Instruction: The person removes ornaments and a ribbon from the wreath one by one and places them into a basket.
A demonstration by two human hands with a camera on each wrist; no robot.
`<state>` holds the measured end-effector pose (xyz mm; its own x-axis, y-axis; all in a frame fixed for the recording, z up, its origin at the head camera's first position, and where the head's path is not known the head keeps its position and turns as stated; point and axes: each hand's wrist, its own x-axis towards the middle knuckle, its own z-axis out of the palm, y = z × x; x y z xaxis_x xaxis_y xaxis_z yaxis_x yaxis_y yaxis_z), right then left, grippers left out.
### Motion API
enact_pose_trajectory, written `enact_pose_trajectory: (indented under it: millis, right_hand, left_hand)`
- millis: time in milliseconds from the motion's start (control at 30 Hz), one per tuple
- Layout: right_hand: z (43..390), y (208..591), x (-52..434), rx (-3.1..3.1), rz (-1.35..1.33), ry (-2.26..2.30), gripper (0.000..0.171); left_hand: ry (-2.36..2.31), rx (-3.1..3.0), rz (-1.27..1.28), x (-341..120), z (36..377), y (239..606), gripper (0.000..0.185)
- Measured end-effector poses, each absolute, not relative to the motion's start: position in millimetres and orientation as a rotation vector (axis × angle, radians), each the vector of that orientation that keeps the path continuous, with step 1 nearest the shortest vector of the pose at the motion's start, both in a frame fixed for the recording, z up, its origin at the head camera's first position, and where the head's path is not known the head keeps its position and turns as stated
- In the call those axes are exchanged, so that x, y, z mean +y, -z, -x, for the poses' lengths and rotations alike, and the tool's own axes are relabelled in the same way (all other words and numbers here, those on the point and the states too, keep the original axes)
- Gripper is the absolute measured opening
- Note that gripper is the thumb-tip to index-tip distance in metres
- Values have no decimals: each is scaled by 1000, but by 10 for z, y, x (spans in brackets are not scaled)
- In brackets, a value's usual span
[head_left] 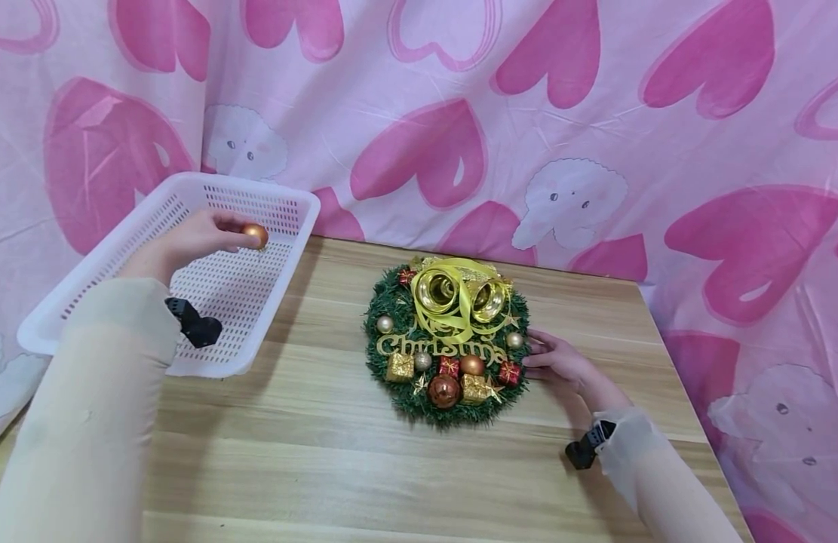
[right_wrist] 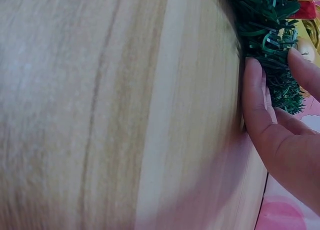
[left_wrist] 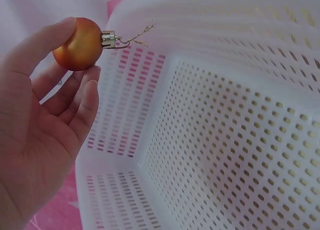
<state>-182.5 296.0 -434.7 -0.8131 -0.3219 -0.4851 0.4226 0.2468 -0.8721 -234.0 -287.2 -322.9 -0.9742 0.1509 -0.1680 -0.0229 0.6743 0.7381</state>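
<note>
Over the white basket, my left hand (head_left: 204,240) pinches a shiny orange-gold Christmas bauble (left_wrist: 80,45) between thumb and fingers. A gold cap with a thin twisted cord sticks out from the bauble, away from the palm. On the table lies a green Christmas wreath (head_left: 419,403) with gold bells (head_left: 437,292), yellow ribbon, a gold "Christmas" sign, small gift boxes and several baubles. My right hand (head_left: 561,362) holds the wreath's right edge. In the right wrist view the green tinsel (right_wrist: 272,44) sits between thumb and fingers; some fingertips are hidden behind it.
The white perforated plastic basket (head_left: 272,332) stands at the table's left side, tilted in the head view. A pink heart-patterned cloth (head_left: 419,151) hangs behind and beside the wooden table (head_left: 310,452). Each wrist wears a small black camera.
</note>
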Motion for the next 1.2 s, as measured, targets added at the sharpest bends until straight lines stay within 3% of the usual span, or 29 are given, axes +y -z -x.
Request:
enact_pose_trajectory:
  millis: [1200]
  right_hand:
    - [1811, 4304, 2949, 1934, -59, 1611, 81]
  left_hand:
    - [-869, 2531, -118, -3031, 2268, 3540, 57]
